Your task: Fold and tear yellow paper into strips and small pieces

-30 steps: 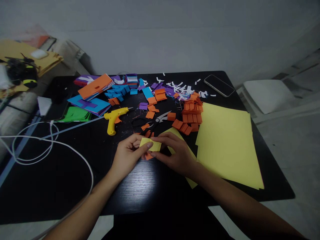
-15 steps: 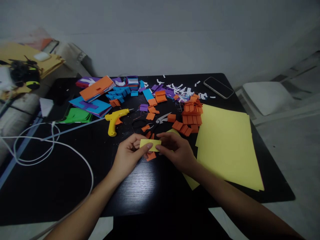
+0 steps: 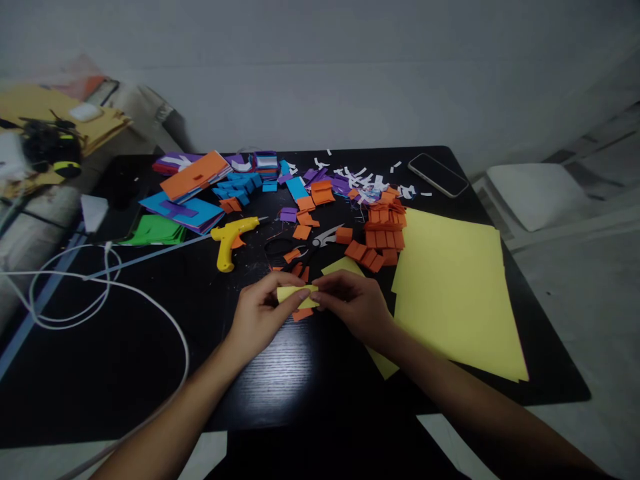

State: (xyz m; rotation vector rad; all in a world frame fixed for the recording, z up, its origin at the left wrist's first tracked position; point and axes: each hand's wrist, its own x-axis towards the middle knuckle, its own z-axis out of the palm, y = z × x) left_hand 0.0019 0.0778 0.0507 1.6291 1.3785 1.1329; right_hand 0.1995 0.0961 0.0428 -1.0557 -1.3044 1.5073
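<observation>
A small piece of yellow paper (image 3: pixel 291 294) is held up between both hands over the near middle of the table. My left hand (image 3: pixel 260 311) grips its left end, thumb lying across the front. At the right end, my right hand (image 3: pixel 354 301) pinches the paper between thumb and fingers. Just below and behind it lies an orange paper piece (image 3: pixel 303 314), partly hidden. A yellow paper strip (image 3: pixel 381 363) runs under my right hand and forearm. Beyond my hands are scissors (image 3: pixel 326 238) and folded orange paper pieces (image 3: pixel 384 239).
A yellow glue gun (image 3: pixel 233 241) lies left of centre. Large yellow sheets (image 3: pixel 453 293) cover the right side, with a phone (image 3: pixel 438 175) behind. Coloured paper stacks (image 3: pixel 193 177) and white scraps (image 3: pixel 367 183) sit at the back. A white cable (image 3: pixel 150 293) loops on the left.
The yellow paper has tilted and looks narrower, its upper edge now lower, and both hands have shifted slightly with it. The things on the table lie as before.
</observation>
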